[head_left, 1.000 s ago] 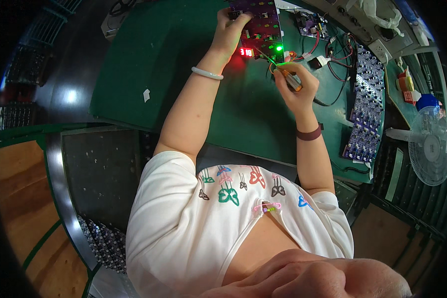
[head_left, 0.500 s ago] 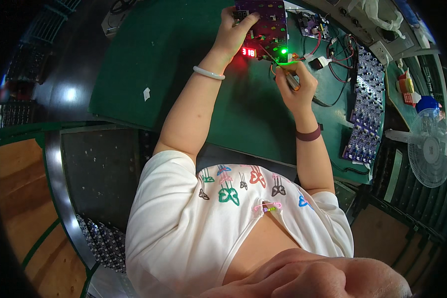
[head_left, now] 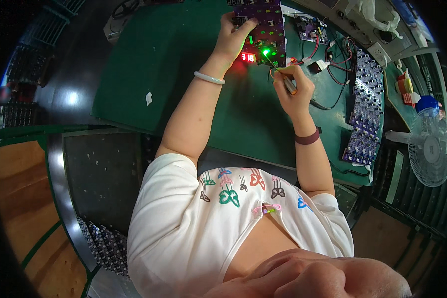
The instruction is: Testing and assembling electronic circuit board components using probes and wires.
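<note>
My left hand (head_left: 230,41) grips the left edge of a purple circuit board (head_left: 269,14) at the far side of the table, its thumb lying over the front. A red lit digit display (head_left: 248,57) glows along the board's near left corner. Closed around the handle of a thin screwdriver (head_left: 289,85), my right hand (head_left: 299,94) stands just nearer than the board. The screwdriver's slim shaft reaches up to the board beside a bright green light (head_left: 266,51). Whether its tip touches the board I cannot tell.
Several purple circuit boards (head_left: 366,109) lie in a row along the right of the green table (head_left: 149,54). Another board (head_left: 313,29) with red and black cables (head_left: 337,64) sits at the back right. A white fan (head_left: 428,146) stands at right; a paper scrap (head_left: 149,98) lies left.
The screwdriver tip and my right hand have shifted slightly left and nearer. The green light now shines farther left on the board. My left hand still holds the board.
</note>
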Demonstrator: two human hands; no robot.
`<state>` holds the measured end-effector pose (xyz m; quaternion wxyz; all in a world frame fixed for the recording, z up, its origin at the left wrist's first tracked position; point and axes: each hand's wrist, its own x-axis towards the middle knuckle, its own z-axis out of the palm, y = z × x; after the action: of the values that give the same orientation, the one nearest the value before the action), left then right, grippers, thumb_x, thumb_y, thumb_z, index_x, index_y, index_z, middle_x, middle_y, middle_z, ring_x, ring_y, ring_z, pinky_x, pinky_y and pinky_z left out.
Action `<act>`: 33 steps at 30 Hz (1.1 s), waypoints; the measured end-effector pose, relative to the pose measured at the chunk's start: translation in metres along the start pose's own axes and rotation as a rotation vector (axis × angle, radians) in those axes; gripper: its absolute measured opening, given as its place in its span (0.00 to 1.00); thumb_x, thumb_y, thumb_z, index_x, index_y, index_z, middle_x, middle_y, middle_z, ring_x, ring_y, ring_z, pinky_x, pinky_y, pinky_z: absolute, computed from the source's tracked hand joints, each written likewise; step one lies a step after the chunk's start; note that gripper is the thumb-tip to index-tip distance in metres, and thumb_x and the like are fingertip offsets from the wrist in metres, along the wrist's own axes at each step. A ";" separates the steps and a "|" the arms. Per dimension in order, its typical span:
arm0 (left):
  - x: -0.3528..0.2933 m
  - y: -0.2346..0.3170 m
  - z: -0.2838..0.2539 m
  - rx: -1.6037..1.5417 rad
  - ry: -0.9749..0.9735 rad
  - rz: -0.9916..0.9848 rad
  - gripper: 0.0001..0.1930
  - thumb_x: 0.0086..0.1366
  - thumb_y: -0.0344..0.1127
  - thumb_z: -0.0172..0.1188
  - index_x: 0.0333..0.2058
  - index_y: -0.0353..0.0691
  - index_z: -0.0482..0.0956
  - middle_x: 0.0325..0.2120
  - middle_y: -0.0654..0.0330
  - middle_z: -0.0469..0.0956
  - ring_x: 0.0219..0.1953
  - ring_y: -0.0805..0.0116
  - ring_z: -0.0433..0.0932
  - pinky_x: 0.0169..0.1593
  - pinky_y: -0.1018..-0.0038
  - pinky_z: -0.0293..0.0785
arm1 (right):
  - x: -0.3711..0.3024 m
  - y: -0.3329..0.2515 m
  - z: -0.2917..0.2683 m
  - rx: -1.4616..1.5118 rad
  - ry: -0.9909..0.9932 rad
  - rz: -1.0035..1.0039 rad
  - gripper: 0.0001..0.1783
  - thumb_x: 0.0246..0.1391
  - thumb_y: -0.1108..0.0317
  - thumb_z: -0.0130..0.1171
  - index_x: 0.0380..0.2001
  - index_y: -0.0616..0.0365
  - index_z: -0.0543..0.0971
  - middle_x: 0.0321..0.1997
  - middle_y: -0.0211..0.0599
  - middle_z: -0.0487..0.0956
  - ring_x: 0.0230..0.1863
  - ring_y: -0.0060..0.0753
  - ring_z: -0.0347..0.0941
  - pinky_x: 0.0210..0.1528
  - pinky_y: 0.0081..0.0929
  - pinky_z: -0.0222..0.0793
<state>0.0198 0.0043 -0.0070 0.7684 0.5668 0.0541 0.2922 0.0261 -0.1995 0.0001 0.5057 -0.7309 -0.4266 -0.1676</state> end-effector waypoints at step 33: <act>-0.001 0.001 0.004 -0.061 0.036 -0.059 0.30 0.67 0.39 0.65 0.59 0.35 0.59 0.50 0.57 0.74 0.52 0.69 0.73 0.58 0.69 0.69 | -0.003 0.001 -0.004 -0.014 -0.004 -0.038 0.09 0.47 0.77 0.66 0.28 0.59 0.73 0.23 0.40 0.76 0.25 0.44 0.76 0.28 0.34 0.70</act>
<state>0.0200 0.0008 -0.0054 0.7926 0.5357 0.0758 0.2810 0.0260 -0.2046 -0.0009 0.4964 -0.7265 -0.4403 -0.1787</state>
